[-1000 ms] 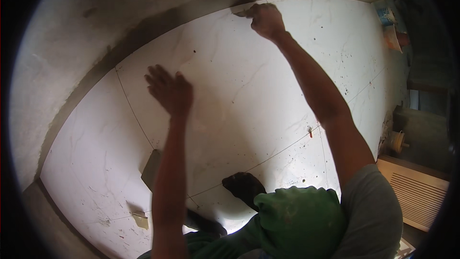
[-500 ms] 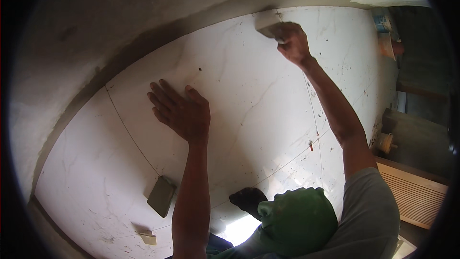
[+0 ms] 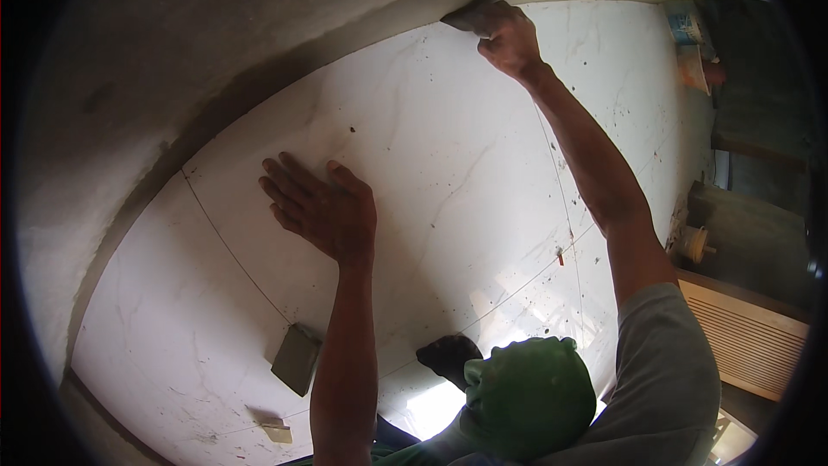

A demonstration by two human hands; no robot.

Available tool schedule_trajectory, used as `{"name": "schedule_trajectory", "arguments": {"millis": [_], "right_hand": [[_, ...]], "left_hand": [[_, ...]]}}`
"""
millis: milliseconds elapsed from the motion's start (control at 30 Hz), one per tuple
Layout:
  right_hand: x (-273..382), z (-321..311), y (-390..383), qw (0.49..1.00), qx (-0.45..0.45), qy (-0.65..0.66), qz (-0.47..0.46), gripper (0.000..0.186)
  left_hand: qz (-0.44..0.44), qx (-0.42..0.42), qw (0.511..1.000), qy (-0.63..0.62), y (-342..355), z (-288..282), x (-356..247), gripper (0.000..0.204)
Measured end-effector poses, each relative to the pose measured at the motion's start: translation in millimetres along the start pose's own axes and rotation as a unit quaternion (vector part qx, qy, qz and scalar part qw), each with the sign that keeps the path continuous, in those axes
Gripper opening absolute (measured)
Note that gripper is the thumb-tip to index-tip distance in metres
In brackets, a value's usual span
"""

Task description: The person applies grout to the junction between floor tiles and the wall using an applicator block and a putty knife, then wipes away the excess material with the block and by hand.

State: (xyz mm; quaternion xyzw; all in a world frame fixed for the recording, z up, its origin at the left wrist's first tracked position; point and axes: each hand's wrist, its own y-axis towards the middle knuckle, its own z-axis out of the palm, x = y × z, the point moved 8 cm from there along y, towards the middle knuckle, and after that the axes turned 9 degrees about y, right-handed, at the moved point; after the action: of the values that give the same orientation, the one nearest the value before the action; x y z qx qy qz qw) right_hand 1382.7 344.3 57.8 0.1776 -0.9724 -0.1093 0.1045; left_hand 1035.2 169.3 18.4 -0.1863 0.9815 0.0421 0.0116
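My left hand [image 3: 315,207] lies spread on a white, grey-veined tile [image 3: 423,164], fingers apart and holding nothing. Higher up at the right, my right hand [image 3: 509,43] grips a dark grey flat tool [image 3: 466,15] against the seam where the tiles meet the cement wall [image 3: 285,34]; its exact kind is unclear. A square greyish slab piece [image 3: 296,358] rests on the tile left of my left forearm, with a smaller tan piece [image 3: 276,430] below it.
A dark shoe [image 3: 444,354] and green fabric [image 3: 526,393] are at the bottom. Along the right side are a blue container [image 3: 686,26], an orange container [image 3: 694,69], a yellowish bucket [image 3: 694,244] and a slatted wooden panel [image 3: 742,336]. Small debris dots the tiles.
My right hand moved down and right with the tool, then back up to the wall edge. My left hand now sits lower in view than a second earlier, still spread.
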Motion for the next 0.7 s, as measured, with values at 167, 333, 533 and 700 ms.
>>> {"name": "schedule_trajectory", "arguments": {"millis": [167,333,533,700], "right_hand": [[35,0,-15,1.000,0.019,-0.015,-0.011,0.024],[34,-3,10,0.998,0.014,0.057,0.001,0.023],[86,-3,13,0.997,-0.024,0.022,-0.076,0.025],[96,17,-7,0.998,0.047,0.017,-0.027,0.023]], "left_hand": [[-0.005,0.003,1.000,0.008,1,2,4,0.072],[-0.003,0.003,1.000,0.008,-3,5,-1,0.073],[-0.003,-0.007,1.000,0.028,0,3,3,0.073],[-0.005,0.005,1.000,0.008,1,-1,2,0.073]]}}
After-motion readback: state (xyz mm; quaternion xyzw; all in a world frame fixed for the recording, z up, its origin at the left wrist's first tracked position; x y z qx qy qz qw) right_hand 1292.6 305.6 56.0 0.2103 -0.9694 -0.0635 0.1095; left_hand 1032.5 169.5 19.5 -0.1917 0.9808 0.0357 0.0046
